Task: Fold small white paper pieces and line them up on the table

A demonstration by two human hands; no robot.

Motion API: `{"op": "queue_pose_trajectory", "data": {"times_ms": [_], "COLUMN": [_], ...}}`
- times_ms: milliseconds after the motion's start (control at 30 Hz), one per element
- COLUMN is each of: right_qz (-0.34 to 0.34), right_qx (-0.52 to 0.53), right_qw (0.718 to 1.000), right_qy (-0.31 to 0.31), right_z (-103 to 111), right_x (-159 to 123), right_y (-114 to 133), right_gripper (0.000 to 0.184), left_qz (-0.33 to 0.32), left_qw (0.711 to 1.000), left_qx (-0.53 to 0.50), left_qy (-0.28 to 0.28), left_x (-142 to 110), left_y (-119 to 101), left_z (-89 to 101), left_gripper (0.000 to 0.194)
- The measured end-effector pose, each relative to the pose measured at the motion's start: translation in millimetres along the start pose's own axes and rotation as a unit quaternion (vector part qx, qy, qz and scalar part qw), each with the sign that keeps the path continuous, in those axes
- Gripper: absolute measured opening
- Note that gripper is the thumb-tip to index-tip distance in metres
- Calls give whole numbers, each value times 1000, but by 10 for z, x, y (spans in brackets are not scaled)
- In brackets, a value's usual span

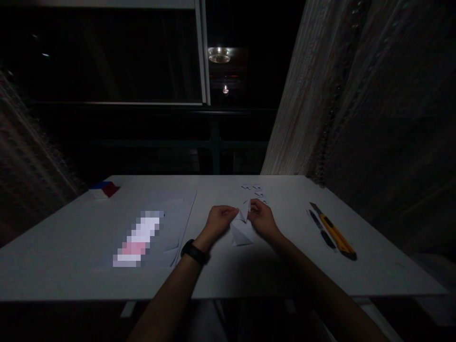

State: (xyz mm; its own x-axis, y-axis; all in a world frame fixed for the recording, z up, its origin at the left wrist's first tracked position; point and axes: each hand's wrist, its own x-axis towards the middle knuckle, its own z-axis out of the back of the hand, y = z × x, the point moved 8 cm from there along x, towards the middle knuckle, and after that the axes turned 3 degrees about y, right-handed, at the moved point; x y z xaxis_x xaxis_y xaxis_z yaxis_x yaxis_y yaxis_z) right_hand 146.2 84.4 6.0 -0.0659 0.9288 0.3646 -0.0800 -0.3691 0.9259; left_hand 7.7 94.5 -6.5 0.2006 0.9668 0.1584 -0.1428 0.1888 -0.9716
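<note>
Between my two hands, above the middle of the white table, is a folded piece of white paper (242, 213) with pointed, creased flaps. My left hand (223, 219) pinches its left side between thumb and fingers; a dark watch sits on that wrist. The right side is gripped by my right hand (262, 218), its fingers bent around the upper edge. Just below lies a triangular white paper shape (241, 236); I cannot tell whether it joins the held piece. Beyond my hands are several small paper pieces (252, 188) with dark marks or shadows.
On the white table (71, 237), a yellow box cutter (337, 232) and a black pen (321, 230) lie to the right. White paper sheets (174, 216) are on the left, with a blurred-out bright object (138, 237) over them. A coloured cube (104, 189) stands far left. Curtains (292, 95) hang behind.
</note>
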Motion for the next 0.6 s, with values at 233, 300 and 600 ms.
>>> {"op": "queue_pose_trajectory", "data": {"times_ms": [233,300,600], "right_qz": [9,7,-50], "right_qx": [-9,1,81], "right_qw": [1000,1000,995], "right_qy": [8,5,40], "right_z": [-15,-5,-48], "right_x": [7,12,5], "right_y": [-13,-28,-114], "right_gripper": [17,19,35], "left_qz": [-9,-2,1], "left_qw": [1000,1000,998], "left_qx": [13,-6,-59], "left_qy": [-2,-2,-4], "left_x": [13,17,-21], "left_y": [15,47,-6], "left_z": [9,5,-9], "left_gripper": [33,32,29]}}
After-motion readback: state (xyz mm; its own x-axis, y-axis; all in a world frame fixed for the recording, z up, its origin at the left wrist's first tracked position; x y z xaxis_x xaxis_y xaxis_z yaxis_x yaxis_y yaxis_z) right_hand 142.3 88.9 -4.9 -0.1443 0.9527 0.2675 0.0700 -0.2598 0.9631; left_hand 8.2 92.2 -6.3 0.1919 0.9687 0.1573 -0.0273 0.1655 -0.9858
